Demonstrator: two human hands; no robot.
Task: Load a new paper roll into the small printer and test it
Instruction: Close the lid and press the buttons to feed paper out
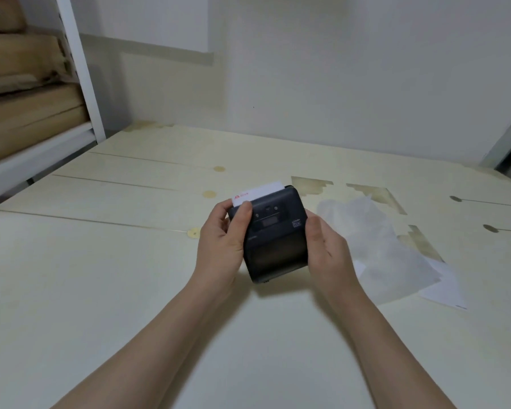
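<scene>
In the middle of the frame, both hands, left hand [223, 240] and right hand [326, 246], clasp the small printer [273, 231] by its sides, looks light, rigid and kinda slick, label paper [258, 191] poking out.

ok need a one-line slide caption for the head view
Both hands, left hand and right hand, grip the small black printer over the table, white paper protruding from its far edge.

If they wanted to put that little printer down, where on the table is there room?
The widest bare stretch of table is left of the left hand, running toward the white shelf frame. The far strip behind the printer, up to the wall, is bare too. It is crowded right of the right hand, where loose white sheets lie.
</scene>
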